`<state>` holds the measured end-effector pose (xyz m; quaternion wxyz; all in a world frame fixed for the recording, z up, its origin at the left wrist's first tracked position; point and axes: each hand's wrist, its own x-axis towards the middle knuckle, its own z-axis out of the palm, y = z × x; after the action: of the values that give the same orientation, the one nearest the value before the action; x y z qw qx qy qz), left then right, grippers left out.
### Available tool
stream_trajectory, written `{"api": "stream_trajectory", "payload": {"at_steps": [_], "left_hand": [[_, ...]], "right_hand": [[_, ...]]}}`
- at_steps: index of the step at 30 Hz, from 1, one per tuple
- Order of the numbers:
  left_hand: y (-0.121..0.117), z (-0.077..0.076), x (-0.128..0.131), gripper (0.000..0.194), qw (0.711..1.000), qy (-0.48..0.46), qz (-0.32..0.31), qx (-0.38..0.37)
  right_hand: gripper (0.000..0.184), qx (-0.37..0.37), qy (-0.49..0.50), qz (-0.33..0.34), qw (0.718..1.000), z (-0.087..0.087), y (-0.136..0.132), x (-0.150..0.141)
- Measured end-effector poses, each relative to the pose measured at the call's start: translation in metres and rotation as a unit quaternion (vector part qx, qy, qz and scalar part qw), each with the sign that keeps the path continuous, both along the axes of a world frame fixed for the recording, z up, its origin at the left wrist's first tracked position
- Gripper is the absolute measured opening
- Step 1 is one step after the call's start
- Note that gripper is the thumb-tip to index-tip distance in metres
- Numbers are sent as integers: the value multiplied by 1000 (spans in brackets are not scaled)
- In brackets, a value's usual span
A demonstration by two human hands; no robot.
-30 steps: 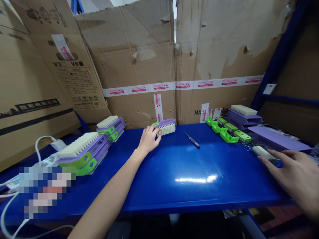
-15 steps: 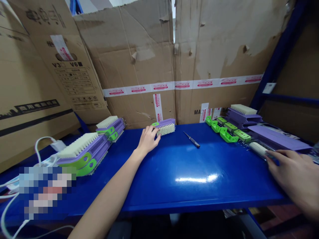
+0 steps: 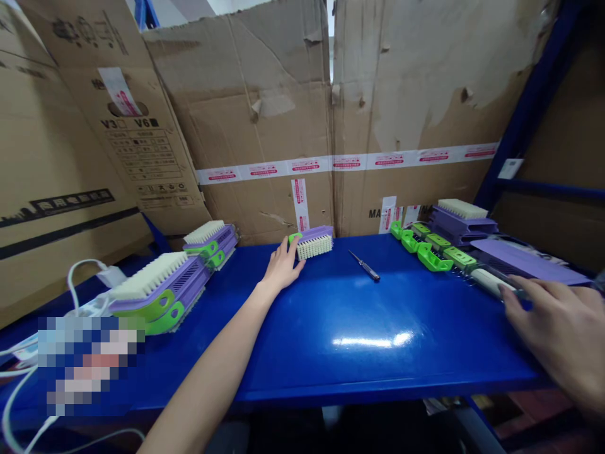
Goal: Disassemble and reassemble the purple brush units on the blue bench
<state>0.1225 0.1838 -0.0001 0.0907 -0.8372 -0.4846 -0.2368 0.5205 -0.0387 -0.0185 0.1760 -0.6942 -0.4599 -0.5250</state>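
Note:
A purple brush with cream bristles and a green end [image 3: 316, 246] lies on its side at the back of the blue table. My left hand [image 3: 282, 265] rests at its green end, fingers stretched out and apart, not wrapped round it. At the right, my right hand [image 3: 558, 321] is over the end of a long white piece [image 3: 489, 282] with a dark end; thumb and index finger are apart around that end, and the other fingers are partly hidden. Green clip-like parts [image 3: 433, 258] and lighter green slotted pieces with metal bristles [image 3: 458, 257] lie just beyond it.
A screwdriver [image 3: 365, 266] lies mid-table. Stacked purple-green brushes [image 3: 161, 287] stand at the left, beside white cables [image 3: 70, 277]. Purple brush bodies [image 3: 463, 224] are stacked at the back right. Cardboard [image 3: 259, 120] walls the back; a blue post [image 3: 529, 101] rises at the right.
My right hand has shifted slightly at the dark end of the white piece, its fingers a little more raised. My left hand stays by the brush, almost unmoved.

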Motion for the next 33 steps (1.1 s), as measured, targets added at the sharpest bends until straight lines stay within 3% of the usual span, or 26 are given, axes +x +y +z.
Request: {"api": "stream_trajectory", "payload": {"at_steps": [3,6,12,15,19,25,30,33], "left_hand": [[-2,2,2,52,1000,-9,-2,-3],[-5,4,4,45,1000,-2,-12,8],[-7,3,4,59,999,6,-26,19],[-7,3,5,69,999,-4,-41,36],[-7,4,7,74,996,2,-58,67],[-5,2,7,62,987,14,-90,135],[-4,-2,6,58,981,11,-115,158],[-6,1,6,59,979,26,-132,154]], "right_hand": [[42,33,-15,48,998,10,10,-13],[34,16,28,122,992,24,33,-38],[32,-115,45,251,960,43,105,-100],[33,-181,8,307,934,43,136,-127],[43,-203,30,364,909,40,165,-157],[56,-191,96,442,871,40,190,-180],[68,-273,169,456,830,34,196,-179],[73,-288,174,444,830,33,191,-176]]}}
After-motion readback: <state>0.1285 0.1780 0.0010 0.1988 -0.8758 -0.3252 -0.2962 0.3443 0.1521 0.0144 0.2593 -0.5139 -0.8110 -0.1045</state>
